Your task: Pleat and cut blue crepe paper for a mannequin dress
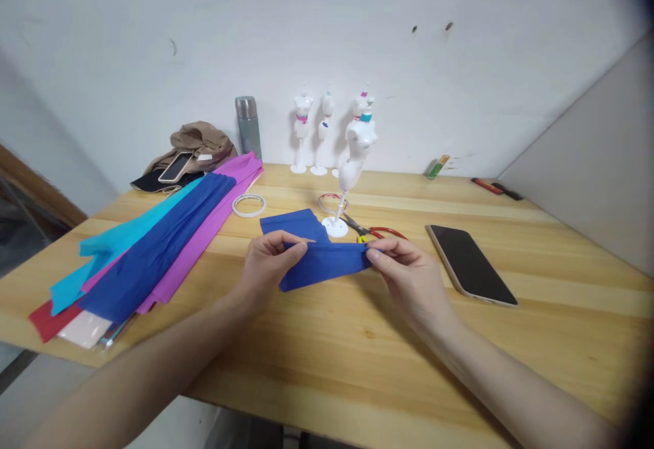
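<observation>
A strip of dark blue crepe paper (327, 263) is stretched just above the wooden table (357, 353) in front of me. My left hand (268, 261) pinches its left end, fingers closed on the paper. My right hand (409, 273) pinches the right end the same way. A second blue piece (292, 223) lies flat just behind. A white miniature mannequin (355, 156) on a round base stands right behind the paper, with red-handled scissors (375, 232) beside the base.
A stack of crepe paper sheets (148, 248) in blue, cyan, magenta and red lies at left. Tape rings (248, 204), a phone (470, 263), a grey flask (248, 127), more mannequins (302, 129), and a brown cloth with a second phone (197, 148) sit around.
</observation>
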A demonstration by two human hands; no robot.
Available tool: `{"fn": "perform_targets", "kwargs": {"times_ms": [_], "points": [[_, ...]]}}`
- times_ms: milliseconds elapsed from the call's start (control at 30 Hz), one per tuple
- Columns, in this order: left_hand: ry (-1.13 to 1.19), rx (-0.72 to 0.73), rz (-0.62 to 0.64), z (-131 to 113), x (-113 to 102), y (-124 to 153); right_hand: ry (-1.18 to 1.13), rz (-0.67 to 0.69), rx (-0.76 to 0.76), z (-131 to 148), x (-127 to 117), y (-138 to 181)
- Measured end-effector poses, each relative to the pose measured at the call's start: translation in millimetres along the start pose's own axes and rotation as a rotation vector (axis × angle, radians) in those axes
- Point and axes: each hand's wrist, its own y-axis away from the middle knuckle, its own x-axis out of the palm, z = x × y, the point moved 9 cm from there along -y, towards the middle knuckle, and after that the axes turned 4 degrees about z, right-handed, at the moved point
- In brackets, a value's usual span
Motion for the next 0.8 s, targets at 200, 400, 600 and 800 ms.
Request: {"fn": "perform_targets", "kwargs": {"times_ms": [200,400,600,800], "points": [[0.025,0.005,0.001,-0.2,0.9,1.0,-0.037,-0.061,0.013,3.2,-2.2,-0.1],[0.051,0.01,-0.027,0.7,-0.9,0.9,-0.033,-0.066,-0.003,6.0,-1.1,0.4],[0.1,-0.045,-0.036,9.0,-2.0,-0.1,-0.091,-0.081,-0.01,5.5,-1.1,0.0],[0.092,-0.039,-0.032,9.6,-1.2,-1.0,-0.102,-0.075,-0.009,5.1,-2.2,-0.5]]}}
